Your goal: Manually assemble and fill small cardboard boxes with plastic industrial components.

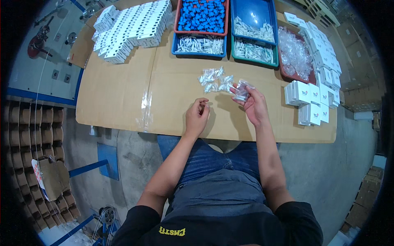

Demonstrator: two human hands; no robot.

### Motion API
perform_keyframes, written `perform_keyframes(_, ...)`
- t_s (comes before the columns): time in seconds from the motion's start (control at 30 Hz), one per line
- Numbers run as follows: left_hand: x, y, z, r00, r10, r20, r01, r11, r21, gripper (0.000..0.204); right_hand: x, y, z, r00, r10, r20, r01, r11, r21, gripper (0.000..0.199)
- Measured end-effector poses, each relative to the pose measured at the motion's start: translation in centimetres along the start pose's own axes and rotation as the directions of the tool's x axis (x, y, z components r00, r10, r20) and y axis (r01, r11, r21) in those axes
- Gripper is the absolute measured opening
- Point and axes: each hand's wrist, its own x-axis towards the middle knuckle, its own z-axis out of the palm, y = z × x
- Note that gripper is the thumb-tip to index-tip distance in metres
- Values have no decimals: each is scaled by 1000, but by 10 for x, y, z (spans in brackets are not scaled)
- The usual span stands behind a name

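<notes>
My right hand is raised over the cardboard-covered table and grips a small clear plastic bag between thumb and fingers. Whitish pieces show inside this bag; their exact kind is hard to make out. My left hand hovers near the table's front edge, fingers curled in, with nothing visible in them. Just beyond both hands lies a loose group of similar small clear bags with white and silvery pieces in them.
Along the back stand a red tray of blue parts, blue trays and a green tray of white pieces. A dark red tray holds clear bags. White boxes fill the far left and the right.
</notes>
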Motion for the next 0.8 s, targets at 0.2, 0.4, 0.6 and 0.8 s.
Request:
perform_keyframes(0.2,2,-2,-2,1000,8,6,-7,999,-45,18,5,0,1,1000,-18,-18,17,998,-56,35)
perform_keyframes(0.4,1,-4,-1,1000,-15,19,16,998,-60,18,25,14,-11,997,-70,-35,63,984,-166,19)
perform_keyframes(0.6,1,-3,-2,1000,-4,-15,4,999,-55,18,55,6,15,994,-103,-30,100,992,-79,8)
perform_keyframes(0.8,-2,-2,-1,999,-27,-18,26,999,-29,16,111,-27,47,1000,22,-22,-29,929,-369,30)
